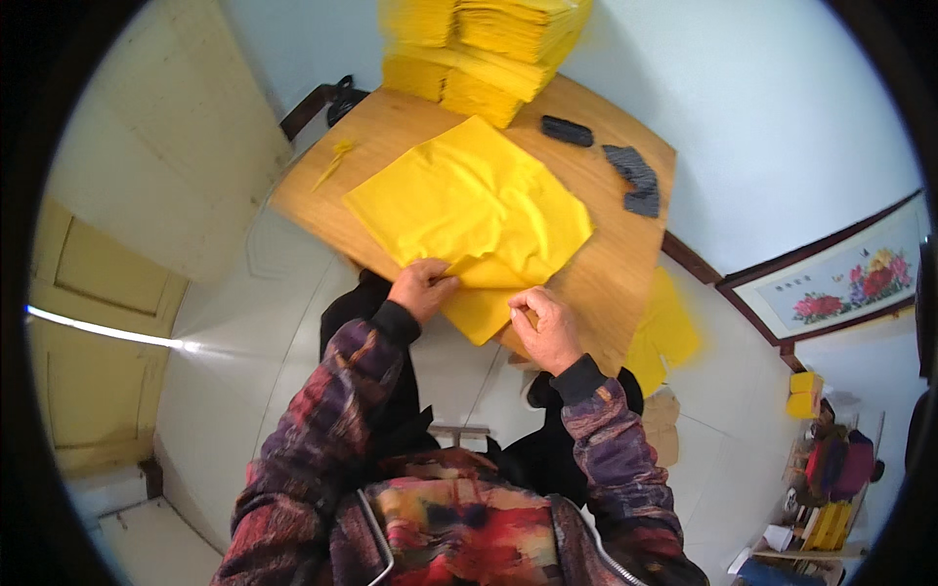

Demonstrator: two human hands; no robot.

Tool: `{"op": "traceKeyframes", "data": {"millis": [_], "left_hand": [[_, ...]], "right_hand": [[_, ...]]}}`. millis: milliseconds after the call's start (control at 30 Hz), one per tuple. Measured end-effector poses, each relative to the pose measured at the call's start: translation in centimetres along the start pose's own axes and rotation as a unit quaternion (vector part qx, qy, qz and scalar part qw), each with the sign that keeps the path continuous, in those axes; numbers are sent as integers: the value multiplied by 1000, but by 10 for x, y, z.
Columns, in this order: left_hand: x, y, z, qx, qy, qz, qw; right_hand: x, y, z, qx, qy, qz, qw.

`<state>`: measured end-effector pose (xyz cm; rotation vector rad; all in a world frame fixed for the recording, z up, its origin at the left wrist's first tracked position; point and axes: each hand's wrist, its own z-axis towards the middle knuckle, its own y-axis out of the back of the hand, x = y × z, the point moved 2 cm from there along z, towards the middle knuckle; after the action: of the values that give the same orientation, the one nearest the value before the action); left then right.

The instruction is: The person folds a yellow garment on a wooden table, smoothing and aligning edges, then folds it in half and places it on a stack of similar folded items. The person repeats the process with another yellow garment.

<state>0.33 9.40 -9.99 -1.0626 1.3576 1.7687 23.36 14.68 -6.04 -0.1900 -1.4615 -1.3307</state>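
A piece of yellow cloth (469, 195) lies spread and slightly wrinkled on the wooden table (625, 283), its near corner hanging past the table edge. A fold crosses the cloth close to me. My left hand (422, 290) pinches the cloth at the left end of this fold, thumb and fingers pressed together. Just right of the fold, my right hand (549, 330) is closed in a pinch beside the cloth's near right edge. Whatever it holds, if anything, is too small to make out.
Tall stacks of folded yellow cloth (479, 59) stand at the table's back. A black oblong object (567, 131) and dark grey strips (635, 181) lie at the right, a small yellow scrap (334, 164) at the left. More yellow cloth (669, 327) hangs right of the table.
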Motion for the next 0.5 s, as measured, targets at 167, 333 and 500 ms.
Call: {"op": "traceKeyframes", "data": {"millis": [167,333,500], "left_hand": [[-1,2,-2,3,15,7,1000],[4,0,-4,23,77,-58,995],[12,-3,-6,35,75,-114,990]], "right_hand": [[-73,62,46,-150,-92,-188,966],[-136,120,107,-115,-270,-403,867],[-165,132,134,-36,-400,-380,833]]}}
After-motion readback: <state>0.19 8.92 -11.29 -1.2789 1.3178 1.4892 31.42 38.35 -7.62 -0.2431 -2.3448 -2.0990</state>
